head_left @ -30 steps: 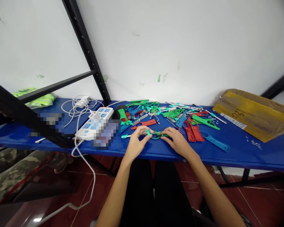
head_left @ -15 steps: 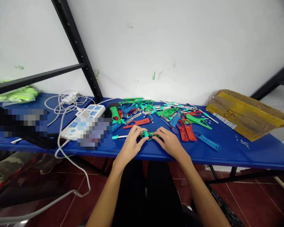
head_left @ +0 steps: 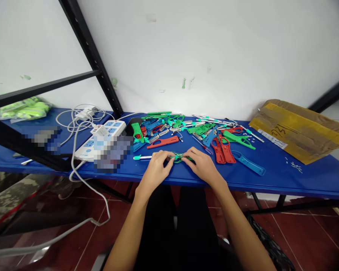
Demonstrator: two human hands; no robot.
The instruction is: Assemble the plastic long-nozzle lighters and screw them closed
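Near the front of the blue table, both hands pinch a green long-reach lighter [head_left: 177, 157] whose handle is largely hidden by fingers. My left hand [head_left: 158, 165] closes on its middle, and a metal tube [head_left: 144, 157] with a teal tip sticks out to the left. At the other end, my right hand [head_left: 202, 163] has its thumb and fingers closed on the green handle. Thin wires show between the hands. Just behind lies a red handle shell [head_left: 164, 142]. Red handle shells [head_left: 223, 150] and a blue one [head_left: 248, 163] lie to the right.
A pile of coloured lighter parts [head_left: 158, 126] spreads along the wall. At left stand a white power strip [head_left: 101, 137] with cables and a blurred-out object [head_left: 113, 154]. A cardboard box [head_left: 296, 130] sits at right, beside small white bits [head_left: 296, 166].
The whole view has shifted slightly. My left fingers have closed further over the teal part of the lighter, which shows less now. Both hands stay on it.
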